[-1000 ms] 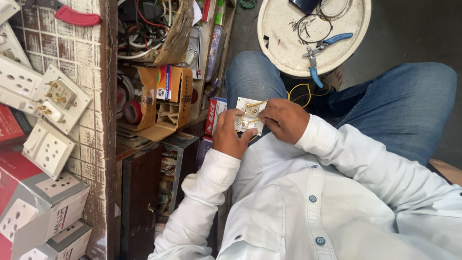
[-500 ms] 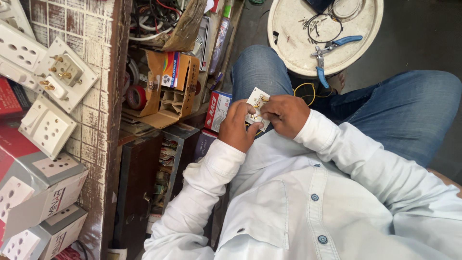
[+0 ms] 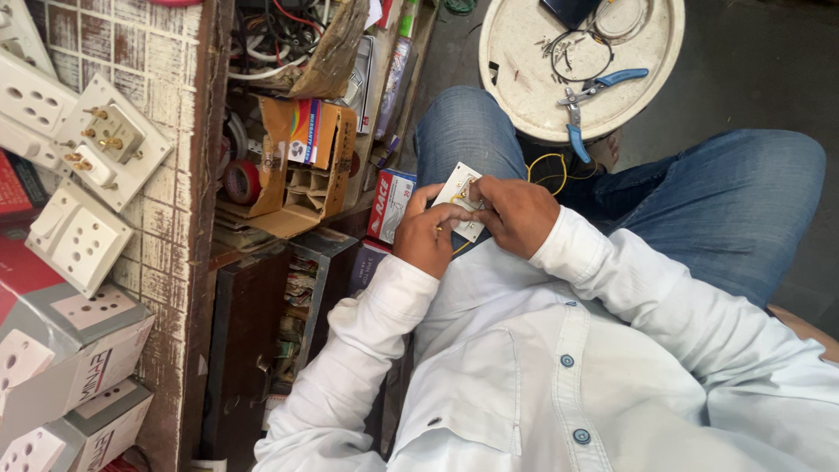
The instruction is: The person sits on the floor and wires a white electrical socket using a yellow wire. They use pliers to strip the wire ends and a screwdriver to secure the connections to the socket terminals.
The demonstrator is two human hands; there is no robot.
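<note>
One white switch plate (image 3: 461,199) lies over the lap, its long axis tilted from upper left to lower right. The left hand (image 3: 428,238) grips its lower edge; the right hand (image 3: 517,214) pinches its upper side. One pair of blue pliers (image 3: 587,107) rests on the round lid (image 3: 524,79).

Switch plate (image 3: 458,199): white plastic, smooth, slightly glossy. Wire (image 3: 544,171): yellow plastic sheath. Pliers (image 3: 587,102): dull grey metal with glossy blue plastic grips. Round lid (image 3: 524,83): matt off-white plastic, scuffed. Shirt (image 3: 559,376): smooth white cloth. Jeans (image 3: 725,210): coarse blue denim. Box (image 3: 306,166): rough, torn brown cardboard.
</note>
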